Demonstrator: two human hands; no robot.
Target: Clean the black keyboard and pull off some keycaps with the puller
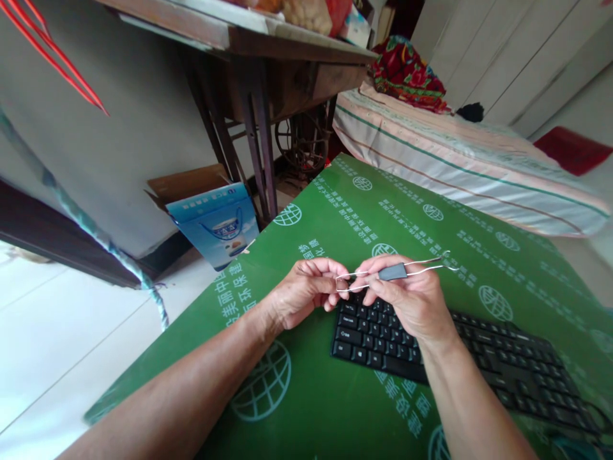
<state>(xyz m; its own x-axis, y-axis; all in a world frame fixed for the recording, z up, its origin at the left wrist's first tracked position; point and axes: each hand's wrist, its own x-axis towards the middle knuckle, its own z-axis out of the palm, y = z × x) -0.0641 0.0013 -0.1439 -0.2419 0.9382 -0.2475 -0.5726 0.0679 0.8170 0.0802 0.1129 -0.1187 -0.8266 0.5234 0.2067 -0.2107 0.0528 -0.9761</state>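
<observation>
My right hand point(407, 291) grips a wire keycap puller by its grey handle point(393, 272). The puller's two wires stick out on both sides, with bent tips to the right. My left hand point(309, 287) is closed, thumb and finger pinched at the left end of the wires. A small dark bit shows between the fingertips, too small to make out. Both hands hover over the upper left corner of a black keyboard point(378, 338), which lies slanted on the green board. My right hand and forearm hide part of its keys.
The keyboard rests on a green printed board point(306, 377). Beyond it stand a blue carton point(215, 223) and a dark wooden table point(287, 76) with a wheel beneath. A bed point(460, 147) is at the back right. A twisted blue cord point(105, 239) hangs at left.
</observation>
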